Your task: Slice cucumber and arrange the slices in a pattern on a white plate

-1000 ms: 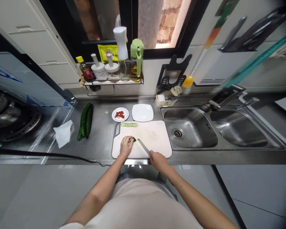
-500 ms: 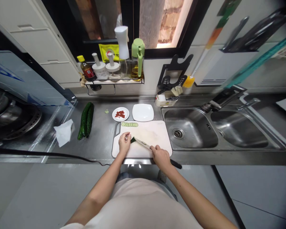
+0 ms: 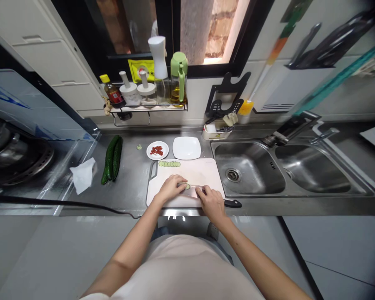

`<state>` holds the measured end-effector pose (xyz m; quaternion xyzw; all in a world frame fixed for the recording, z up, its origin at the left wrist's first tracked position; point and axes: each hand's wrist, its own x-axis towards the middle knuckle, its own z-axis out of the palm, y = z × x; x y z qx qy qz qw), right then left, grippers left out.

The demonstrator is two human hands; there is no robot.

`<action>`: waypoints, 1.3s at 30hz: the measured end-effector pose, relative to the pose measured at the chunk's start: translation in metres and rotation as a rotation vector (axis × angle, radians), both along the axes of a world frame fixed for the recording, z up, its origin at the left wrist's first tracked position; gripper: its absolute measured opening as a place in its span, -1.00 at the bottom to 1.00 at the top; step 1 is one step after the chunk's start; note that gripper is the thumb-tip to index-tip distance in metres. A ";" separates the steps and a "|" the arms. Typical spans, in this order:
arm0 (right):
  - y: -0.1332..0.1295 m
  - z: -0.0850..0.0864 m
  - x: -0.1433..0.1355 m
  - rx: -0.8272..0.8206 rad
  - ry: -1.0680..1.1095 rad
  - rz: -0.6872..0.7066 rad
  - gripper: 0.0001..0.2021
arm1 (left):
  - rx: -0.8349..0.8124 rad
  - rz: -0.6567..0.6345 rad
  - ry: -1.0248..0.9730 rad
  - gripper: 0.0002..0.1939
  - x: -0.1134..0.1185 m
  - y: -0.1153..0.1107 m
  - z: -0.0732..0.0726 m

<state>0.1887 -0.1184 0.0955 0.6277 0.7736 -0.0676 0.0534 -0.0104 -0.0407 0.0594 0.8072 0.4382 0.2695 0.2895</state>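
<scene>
My right hand (image 3: 211, 203) is closed on a kitchen knife (image 3: 233, 203), its fingers near the root of the blade and the black handle jutting out below the palm. The blade lies across the white cutting board (image 3: 164, 189). A thin cucumber slice (image 3: 188, 186) rests against the blade. The fingers of my left hand (image 3: 171, 188) are closed at the slice's edge, by the blade's tip. A row of overlapping cucumber slices (image 3: 169, 164) lies along the board's upper left. Any cucumber piece under my left hand is hidden.
Behind the board stand a small plate of chopped red bits (image 3: 157, 151) and a bare white plate (image 3: 186, 148). Two whole cucumbers (image 3: 112, 160) and a crumpled tissue (image 3: 83, 175) lie to the left. A double sink (image 3: 250, 166) is on the right; a condiment rack (image 3: 148, 108) hangs behind.
My left hand has moved right to the blade and closed at the slice. The knife has turned flatter across the board, and the dark green cucumber piece is now hidden.
</scene>
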 end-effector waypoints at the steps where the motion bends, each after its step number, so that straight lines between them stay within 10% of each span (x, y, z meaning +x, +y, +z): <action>1: 0.000 0.000 0.000 0.000 0.000 0.003 -0.62 | 0.005 -0.011 0.014 -0.82 0.001 0.000 0.001; 14: -0.004 -0.009 0.007 0.119 -0.039 0.052 -0.66 | -0.114 -0.046 0.038 -0.89 0.010 0.003 -0.002; 26: -0.001 -0.025 0.023 0.212 -0.017 0.002 -0.69 | -0.367 0.552 -0.041 -0.89 0.008 0.044 -0.010; 39: -0.001 -0.030 0.033 0.172 0.009 -0.051 -0.66 | -0.265 0.531 0.144 -0.88 0.019 0.093 -0.039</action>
